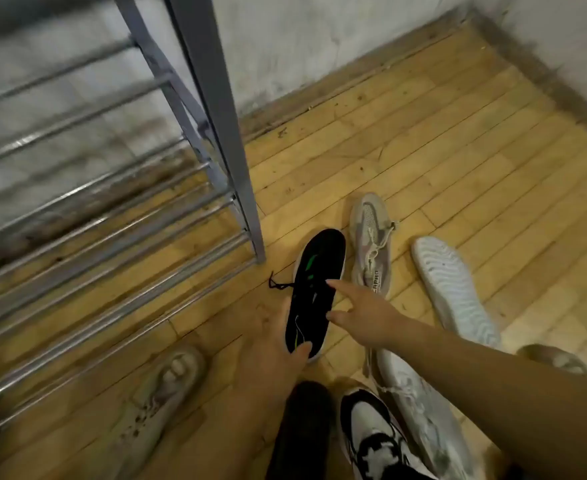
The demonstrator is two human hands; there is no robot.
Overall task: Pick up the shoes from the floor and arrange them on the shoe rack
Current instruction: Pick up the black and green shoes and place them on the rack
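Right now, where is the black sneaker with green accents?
In the head view, bottom centre: the black sneaker with green accents is gripped at its heel by the left hand, beside the grey lace-up sneaker.

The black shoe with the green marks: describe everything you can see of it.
The black shoe is a low knit-looking sneaker with green streaks near the toe, thin pale lines further back and a light sole edge. Its toe points away from the camera, toward the metal shoe rack, just right of the rack's front leg. A black lace trails off its left side over the wooden floor. The left hand grips its heel end, thumb over the upper; the right hand, fingers spread, touches its right side.
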